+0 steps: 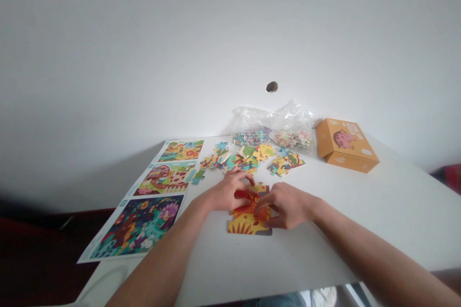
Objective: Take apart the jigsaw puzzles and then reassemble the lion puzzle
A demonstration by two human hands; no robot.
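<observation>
A small block of joined jigsaw pieces [248,227], yellow, orange and red with a leaf pattern, lies flat on the white table in front of me. My left hand [234,189] reaches over its left and upper part, fingers curled and fingertips gripping the pieces. From the right side, my right hand [286,205] holds the same block, its index finger bent onto the orange part and its thumb at the right edge. Both hands cover some of the block, so the joins under the fingers are hidden. Just beyond, loose jigsaw pieces [264,152] lie in an overlapping heap.
On the left lies a printed sheet [142,223] with three colourful pictures. Clear plastic bags [293,136] of more pieces rest against the wall. An orange box [347,144] with a pink animal stands at the back right. The white table [288,268] ends close to my body.
</observation>
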